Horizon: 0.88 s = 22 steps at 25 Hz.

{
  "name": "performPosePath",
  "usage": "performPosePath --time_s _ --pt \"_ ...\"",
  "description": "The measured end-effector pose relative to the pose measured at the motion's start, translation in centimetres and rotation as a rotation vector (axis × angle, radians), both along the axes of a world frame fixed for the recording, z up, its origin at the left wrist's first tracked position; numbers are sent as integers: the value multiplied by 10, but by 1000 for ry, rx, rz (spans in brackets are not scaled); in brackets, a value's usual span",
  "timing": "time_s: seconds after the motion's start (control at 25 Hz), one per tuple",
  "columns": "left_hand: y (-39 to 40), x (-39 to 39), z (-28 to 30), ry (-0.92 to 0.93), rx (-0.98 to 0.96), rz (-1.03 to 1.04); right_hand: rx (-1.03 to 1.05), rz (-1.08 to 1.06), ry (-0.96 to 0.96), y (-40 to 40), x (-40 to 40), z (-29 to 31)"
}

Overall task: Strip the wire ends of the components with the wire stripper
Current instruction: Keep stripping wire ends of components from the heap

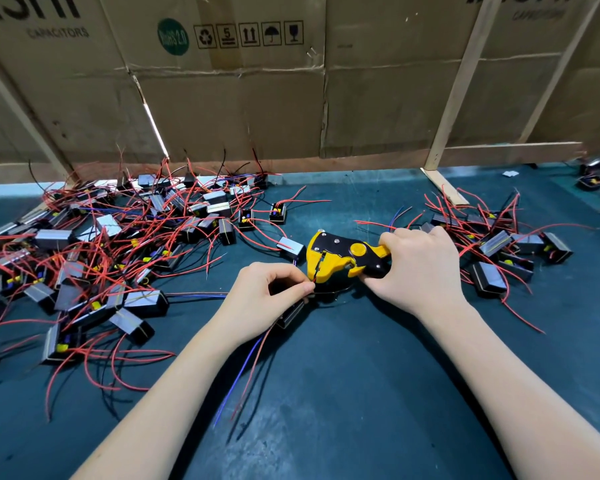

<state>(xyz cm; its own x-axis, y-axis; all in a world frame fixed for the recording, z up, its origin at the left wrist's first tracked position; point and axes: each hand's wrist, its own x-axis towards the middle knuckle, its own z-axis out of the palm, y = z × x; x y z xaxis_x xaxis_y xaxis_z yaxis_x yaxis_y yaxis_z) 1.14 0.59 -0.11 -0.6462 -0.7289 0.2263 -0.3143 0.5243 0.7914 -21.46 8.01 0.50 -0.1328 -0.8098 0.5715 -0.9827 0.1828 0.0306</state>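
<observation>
Right hand (418, 268) wrapped tight around the handles of the yellow wire stripper (340, 256), out in the middle of the green table (361, 393). Left hand (267, 299) pinching a red wire end (314, 279) right at the tool's mouth, with its little black box (290, 315) tucked just under the fingers. Big messy pile (101, 258) of boxes and wires on the left, smaller pile (499, 247) on the right (too small to tell which ends are bare). Probably lots left to strip.
</observation>
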Motion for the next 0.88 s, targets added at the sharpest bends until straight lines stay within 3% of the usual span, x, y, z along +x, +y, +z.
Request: performPosePath --time_s 0.36,0.64,0.88 --pt "-3 1 0 7 8 -9 -120 -99 -39 -4 0 -4" --pt "2 -1 1 -16 17 -17 -94 -140 -84 -3 -8 -9" --pt "5 -4 3 65 -99 157 -151 -167 -158 -1 -16 -4"
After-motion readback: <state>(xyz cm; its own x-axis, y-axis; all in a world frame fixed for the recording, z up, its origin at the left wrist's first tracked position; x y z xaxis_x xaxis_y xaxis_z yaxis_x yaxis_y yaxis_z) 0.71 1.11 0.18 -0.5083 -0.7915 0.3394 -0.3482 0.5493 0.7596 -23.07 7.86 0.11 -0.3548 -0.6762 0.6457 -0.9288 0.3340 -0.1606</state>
